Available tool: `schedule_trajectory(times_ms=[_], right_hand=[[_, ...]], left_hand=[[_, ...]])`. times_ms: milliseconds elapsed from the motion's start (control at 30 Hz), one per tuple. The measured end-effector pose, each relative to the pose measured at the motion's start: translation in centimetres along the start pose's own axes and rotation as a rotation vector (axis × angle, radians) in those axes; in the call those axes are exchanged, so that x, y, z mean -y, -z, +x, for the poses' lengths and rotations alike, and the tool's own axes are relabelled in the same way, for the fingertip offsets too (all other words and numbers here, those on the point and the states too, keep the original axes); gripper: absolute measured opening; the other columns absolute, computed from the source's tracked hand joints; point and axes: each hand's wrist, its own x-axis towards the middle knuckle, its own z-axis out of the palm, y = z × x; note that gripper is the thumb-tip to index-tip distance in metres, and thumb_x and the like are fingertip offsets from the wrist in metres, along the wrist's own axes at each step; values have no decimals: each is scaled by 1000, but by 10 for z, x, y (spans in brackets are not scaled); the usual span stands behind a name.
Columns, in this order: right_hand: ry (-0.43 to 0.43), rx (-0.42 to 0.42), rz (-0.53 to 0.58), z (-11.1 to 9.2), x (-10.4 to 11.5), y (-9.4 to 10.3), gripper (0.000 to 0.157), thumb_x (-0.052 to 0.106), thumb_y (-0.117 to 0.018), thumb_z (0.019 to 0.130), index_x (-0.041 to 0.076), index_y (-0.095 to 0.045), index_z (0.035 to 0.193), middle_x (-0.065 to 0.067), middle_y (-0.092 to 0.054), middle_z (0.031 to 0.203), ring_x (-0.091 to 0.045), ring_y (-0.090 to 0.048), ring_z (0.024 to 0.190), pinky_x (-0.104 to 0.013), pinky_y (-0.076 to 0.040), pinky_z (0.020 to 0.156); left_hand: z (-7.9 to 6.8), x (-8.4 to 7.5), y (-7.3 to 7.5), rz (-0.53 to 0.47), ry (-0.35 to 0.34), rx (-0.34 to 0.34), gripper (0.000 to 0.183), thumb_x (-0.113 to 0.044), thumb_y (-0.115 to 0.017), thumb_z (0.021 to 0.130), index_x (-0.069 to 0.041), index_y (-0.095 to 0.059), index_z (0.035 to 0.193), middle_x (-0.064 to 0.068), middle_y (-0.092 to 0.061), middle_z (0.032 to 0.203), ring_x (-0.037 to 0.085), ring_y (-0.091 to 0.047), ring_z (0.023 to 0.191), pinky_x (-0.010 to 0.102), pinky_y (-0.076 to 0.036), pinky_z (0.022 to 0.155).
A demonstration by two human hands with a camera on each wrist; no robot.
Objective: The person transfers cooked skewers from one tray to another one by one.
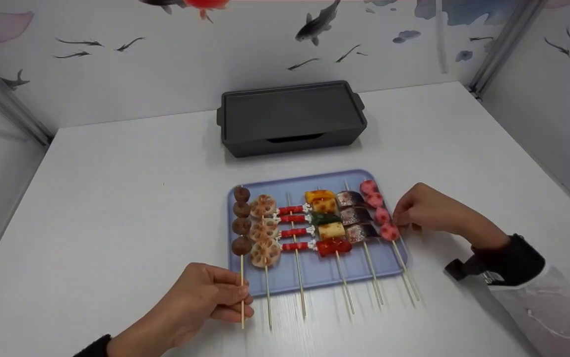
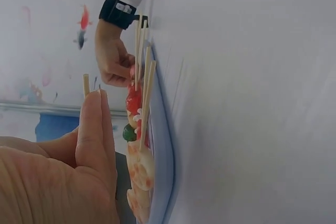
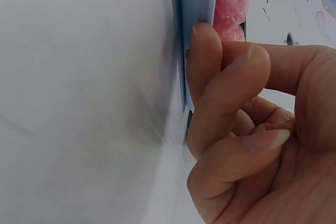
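Note:
My left hand (image 1: 210, 292) pinches the thin wooden stick of a brown meatball skewer (image 1: 241, 226) between thumb and fingers. The skewer overlaps the left side of a pale blue tray (image 1: 284, 278) in the head view. At the tray's right side, my right hand (image 1: 431, 210) grips the rim with curled fingers, close beside a pink-ball skewer (image 1: 389, 232). Between them lie a lotus-root skewer (image 1: 265, 254), a skewer of red-and-white pieces (image 1: 294, 232), a mixed vegetable skewer (image 1: 333, 231) and a dark-skinned fish skewer (image 1: 361, 233). Their sticks reach past the near rim.
A dark grey rectangular grill box (image 1: 294, 116) with side handles stands behind the tray. White tabletop (image 1: 116, 208) surrounds both. Panels with painted fish (image 1: 318, 24) close off the back and sides.

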Motion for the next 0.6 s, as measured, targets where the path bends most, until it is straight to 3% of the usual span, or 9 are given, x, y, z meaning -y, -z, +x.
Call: schedule_trajectory(times_ms=[367,600], right_hand=[[6,-9,-11,1,0,0,11,6,-69,90,3,-79,86,-1,-65,69,-14,-53,55,-27,-43,53],[9,-22,-21,1,-1,-2,11,5,-68,89,4,-79,85,-1,-64,69,-14,-53,55,-27,-45,52]], left_hand=[[1,8,0,31,54,-35,17,5,-68,97,15,-71,110,17,-77,90,23,-78,79,30,-64,69],[2,15,-1,58,47,-29,15,3,-68,98,13,-73,107,14,-75,88,20,-77,78,32,-64,71]])
